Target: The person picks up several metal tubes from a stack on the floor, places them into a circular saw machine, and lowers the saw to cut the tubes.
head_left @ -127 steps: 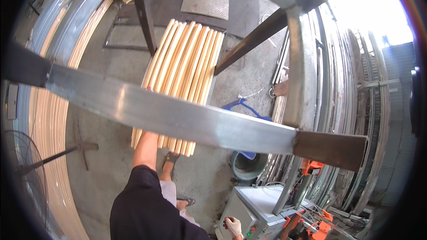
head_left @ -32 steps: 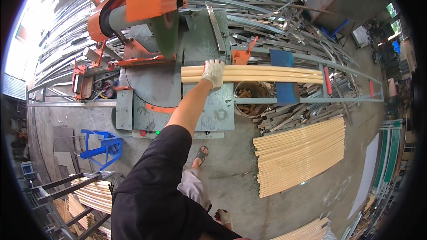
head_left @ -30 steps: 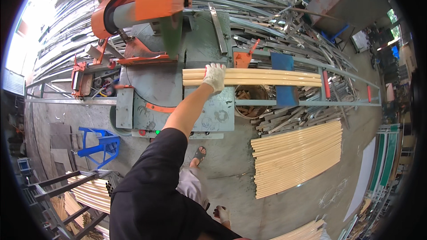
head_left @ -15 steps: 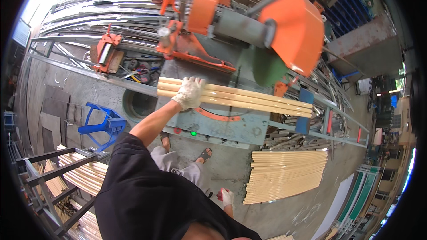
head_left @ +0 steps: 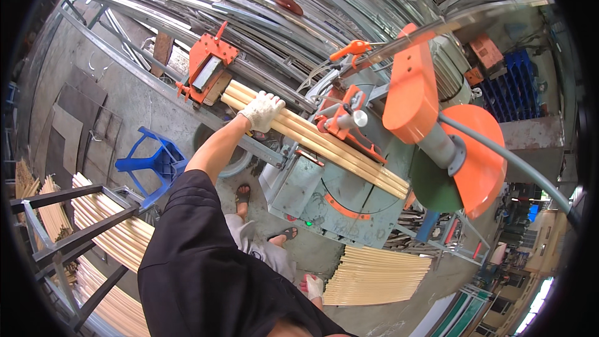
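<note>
Head view: three cream tubes [head_left: 337, 150] pass under the fingers of the left hand [head_left: 263, 112], which curl over them palm-down, arm outstretched; most length lies rightward across the grey bench [head_left: 299, 188]. They look stiff, light and slick, best gripped together nearer mid-length. The right hand [head_left: 312, 286] hangs below, its fingers too small to judge.

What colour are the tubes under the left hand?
Pale cream-yellow; the tubes show best in the head view.
</note>
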The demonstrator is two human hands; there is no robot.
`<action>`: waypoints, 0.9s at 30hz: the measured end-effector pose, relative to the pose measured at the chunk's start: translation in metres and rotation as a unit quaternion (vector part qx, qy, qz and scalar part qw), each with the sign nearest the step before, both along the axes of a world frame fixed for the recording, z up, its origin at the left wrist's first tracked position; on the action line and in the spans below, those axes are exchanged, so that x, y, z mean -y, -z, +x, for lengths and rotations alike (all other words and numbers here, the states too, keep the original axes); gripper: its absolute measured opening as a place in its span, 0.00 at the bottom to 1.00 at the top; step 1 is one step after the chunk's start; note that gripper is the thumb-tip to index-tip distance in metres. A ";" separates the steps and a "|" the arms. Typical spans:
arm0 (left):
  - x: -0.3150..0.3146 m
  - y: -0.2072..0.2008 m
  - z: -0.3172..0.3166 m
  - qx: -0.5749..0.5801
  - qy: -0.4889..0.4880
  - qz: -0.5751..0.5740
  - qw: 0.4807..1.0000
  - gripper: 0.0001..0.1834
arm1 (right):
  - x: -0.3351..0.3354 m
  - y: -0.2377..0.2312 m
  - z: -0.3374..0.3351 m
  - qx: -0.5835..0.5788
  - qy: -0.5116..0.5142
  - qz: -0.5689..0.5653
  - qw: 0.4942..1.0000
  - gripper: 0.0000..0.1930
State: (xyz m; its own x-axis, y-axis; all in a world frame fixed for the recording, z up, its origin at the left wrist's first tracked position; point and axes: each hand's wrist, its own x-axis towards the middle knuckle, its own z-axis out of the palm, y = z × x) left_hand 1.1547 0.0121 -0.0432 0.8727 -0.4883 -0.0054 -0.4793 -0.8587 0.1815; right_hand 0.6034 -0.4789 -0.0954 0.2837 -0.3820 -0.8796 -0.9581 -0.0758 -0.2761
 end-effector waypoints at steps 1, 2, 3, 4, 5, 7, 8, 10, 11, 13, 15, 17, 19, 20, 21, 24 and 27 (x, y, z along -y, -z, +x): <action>-0.006 0.002 0.003 -0.004 -0.002 -0.005 1.000 0.29 | -0.003 -0.005 0.003 -0.004 -0.002 -0.005 1.000 0.15; -0.011 0.005 0.006 -0.006 -0.006 0.000 1.000 0.29 | -0.005 -0.010 0.006 -0.007 0.003 -0.009 1.000 0.15; -0.016 0.006 0.008 -0.009 -0.010 0.004 1.000 0.30 | -0.006 -0.014 0.008 -0.009 0.008 -0.014 1.000 0.15; -0.023 0.006 0.013 -0.017 -0.012 0.004 1.000 0.29 | -0.008 -0.015 0.009 -0.011 0.007 -0.018 1.000 0.15; -0.029 0.007 0.015 -0.019 -0.013 0.000 1.000 0.29 | -0.011 -0.017 0.008 -0.014 0.003 -0.022 1.000 0.15; -0.043 0.008 0.020 0.012 -0.014 -0.009 1.000 0.28 | -0.017 -0.020 0.010 -0.018 -0.003 -0.028 0.999 0.15; -0.051 0.008 0.024 -0.010 -0.019 0.001 1.000 0.33 | -0.021 -0.023 0.012 -0.026 -0.009 -0.020 0.999 0.15; -0.078 0.025 0.031 0.023 -0.009 -0.025 0.999 0.37 | -0.028 -0.025 0.021 -0.036 -0.017 -0.013 0.999 0.15; -0.087 0.031 0.030 0.056 0.003 -0.050 0.997 0.42 | -0.027 -0.026 0.025 -0.039 -0.043 -0.021 0.998 0.16; -0.095 0.039 0.030 0.043 0.013 -0.046 0.998 0.51 | -0.024 -0.023 0.031 -0.045 -0.070 -0.027 0.996 0.16; -0.098 0.044 0.030 0.057 0.011 -0.058 0.997 0.50 | -0.018 -0.016 0.040 -0.013 -0.043 -0.023 0.999 0.16; -0.101 0.042 0.033 0.068 0.027 -0.060 0.996 0.50 | -0.020 -0.013 0.052 -0.010 -0.060 -0.026 0.998 0.16; -0.101 0.034 0.038 0.020 0.040 -0.067 0.997 0.49 | -0.022 -0.012 0.066 0.009 -0.069 -0.037 0.997 0.16; -0.100 0.034 0.039 0.024 0.041 -0.068 0.997 0.49 | -0.019 -0.009 0.074 0.014 -0.080 -0.041 0.996 0.16; -0.097 0.032 0.045 0.030 0.048 -0.070 0.996 0.49 | -0.020 -0.004 0.085 0.022 -0.086 -0.046 0.995 0.16; -0.096 0.014 0.048 -0.008 0.055 -0.061 0.997 0.51 | -0.015 0.011 0.121 0.038 -0.126 -0.070 0.989 0.16; -0.098 0.017 0.048 -0.022 0.055 -0.051 0.997 0.54 | -0.009 0.020 0.154 0.071 -0.135 -0.061 0.986 0.13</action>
State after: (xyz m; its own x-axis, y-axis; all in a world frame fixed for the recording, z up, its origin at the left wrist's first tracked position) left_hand 1.2029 0.1104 -0.0606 0.8136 -0.5813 0.0119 -0.5597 -0.7774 0.2870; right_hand 0.7571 -0.4699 -0.1150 0.5060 -0.3763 -0.7761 -0.8512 -0.3631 -0.3790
